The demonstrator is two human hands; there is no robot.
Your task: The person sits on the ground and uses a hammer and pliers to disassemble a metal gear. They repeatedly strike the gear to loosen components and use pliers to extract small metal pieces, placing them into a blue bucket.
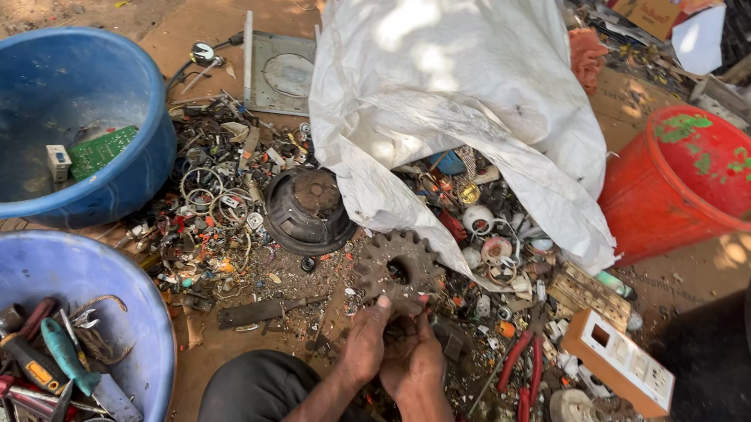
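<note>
Hands at work over a scrap heap on the ground, seen from above. Left hand point(365, 340) and right hand point(415, 350) are pressed close together around a small dark part that is mostly hidden between the palms — what it is cannot be told. The grip of both hands is closed on that part, fingers curled inward. Just beyond the fingertips lies a rusty toothed gear point(395, 267), with a round black speaker frame point(306, 209) to its left and red-handled pliers point(524, 366) near right. A white sack point(450, 85) spills small metal and plastic pieces from the far side.

Handling is judged best done low over the heap, with the part kept steady in one hand and worked by the other — loose fragments would then fall back among the scrap. Sharp edges should be assumed.
</note>
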